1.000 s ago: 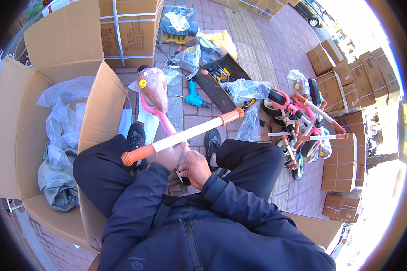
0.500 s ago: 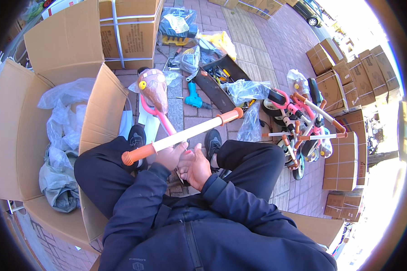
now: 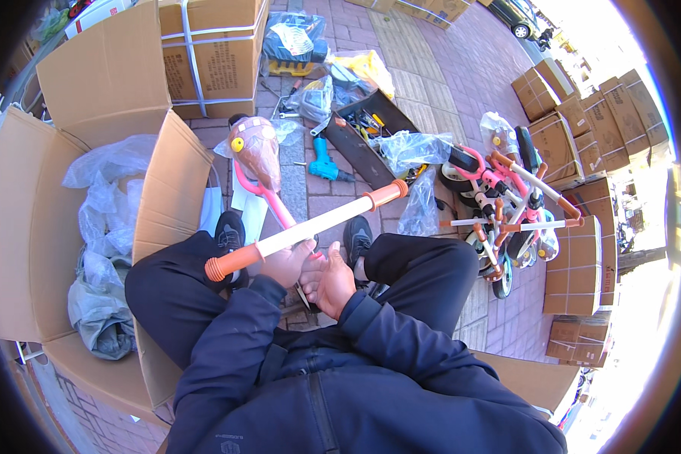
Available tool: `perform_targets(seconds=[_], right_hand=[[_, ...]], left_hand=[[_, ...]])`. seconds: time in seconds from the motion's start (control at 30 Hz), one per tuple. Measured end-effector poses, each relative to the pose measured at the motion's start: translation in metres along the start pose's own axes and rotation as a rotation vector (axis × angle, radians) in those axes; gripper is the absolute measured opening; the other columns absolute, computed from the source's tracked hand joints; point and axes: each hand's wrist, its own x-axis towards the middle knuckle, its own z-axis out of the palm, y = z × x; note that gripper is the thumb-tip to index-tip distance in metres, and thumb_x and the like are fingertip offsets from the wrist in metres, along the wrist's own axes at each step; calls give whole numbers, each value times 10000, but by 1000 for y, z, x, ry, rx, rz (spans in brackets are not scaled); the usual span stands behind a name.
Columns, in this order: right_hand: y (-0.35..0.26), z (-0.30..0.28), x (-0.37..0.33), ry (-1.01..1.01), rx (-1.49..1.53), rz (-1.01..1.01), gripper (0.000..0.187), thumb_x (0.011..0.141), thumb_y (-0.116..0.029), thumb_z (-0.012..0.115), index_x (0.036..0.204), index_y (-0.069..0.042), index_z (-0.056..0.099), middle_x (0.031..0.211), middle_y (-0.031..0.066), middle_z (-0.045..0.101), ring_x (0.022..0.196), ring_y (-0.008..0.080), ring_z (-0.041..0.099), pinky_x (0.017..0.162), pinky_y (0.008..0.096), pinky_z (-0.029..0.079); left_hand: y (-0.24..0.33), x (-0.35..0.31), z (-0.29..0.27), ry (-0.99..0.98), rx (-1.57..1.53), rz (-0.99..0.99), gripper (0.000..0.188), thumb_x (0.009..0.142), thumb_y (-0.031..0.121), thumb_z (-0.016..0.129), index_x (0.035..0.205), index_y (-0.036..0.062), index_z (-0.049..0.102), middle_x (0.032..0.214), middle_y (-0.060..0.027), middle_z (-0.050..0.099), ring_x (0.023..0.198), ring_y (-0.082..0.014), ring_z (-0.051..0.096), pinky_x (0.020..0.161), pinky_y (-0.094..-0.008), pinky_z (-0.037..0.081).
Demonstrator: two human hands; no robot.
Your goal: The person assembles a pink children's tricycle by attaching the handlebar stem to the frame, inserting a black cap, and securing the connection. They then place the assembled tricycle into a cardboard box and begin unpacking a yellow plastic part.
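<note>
A children's bike handlebar (image 3: 314, 227), white with orange ridged grips, lies slanted across my lap. My left hand (image 3: 284, 265) is closed just under the bar, apparently round its stem; the bar hides part of the grasp. Close beside it, my right hand (image 3: 333, 286) is turned palm up, thumb raised and fingers loosely bent, with nothing seen in the palm. A small pinkish-red part (image 3: 317, 256) shows between the hands. Beyond the bar, a pink frame tube (image 3: 278, 208) runs to a bagged brown piece with yellow eyes (image 3: 256, 144).
An open carton (image 3: 166, 189) with plastic wrapping (image 3: 106, 219) stands at my left. Ahead lie a teal power drill (image 3: 323, 160) and a black toolbox (image 3: 340, 144). Several pink-and-white children's bikes (image 3: 507, 204) crowd together on the right, before stacked cartons (image 3: 575, 265).
Almost nothing differs. The view has shifted slightly; the handlebar and both hands keep nearly the same place and pose.
</note>
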Motion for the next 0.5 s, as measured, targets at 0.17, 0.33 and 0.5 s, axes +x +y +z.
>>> perform_targets(seconds=[0.17, 0.33, 0.5], right_hand=[[2, 0, -1, -226, 18, -101, 570, 1068, -604, 353, 1004, -81, 571, 737, 75, 601, 549, 180, 553, 488, 303, 455], [2, -1, -3, -91, -80, -159, 528, 1078, -554, 394, 979, -67, 573, 733, 79, 614, 557, 171, 580, 492, 292, 481], [1, 0, -3, -171, -48, -110, 525, 1083, -544, 388, 972, -66, 576, 710, 76, 613, 546, 172, 571, 492, 298, 482]], left_hand=[[0, 1, -2, -40, 10, -143, 383, 1018, 296, 638, 1240, -16, 638, 994, -85, 706, 886, -152, 651, 790, -331, 524], [-4, 2, -2, 10, 86, 38, 390, 1016, 309, 639, 1232, -15, 644, 990, -88, 706, 864, -155, 654, 779, -333, 527], [-6, 1, 0, -4, 4, -60, 389, 1013, 313, 645, 1221, -16, 650, 990, -98, 706, 875, -162, 652, 793, -337, 524]])
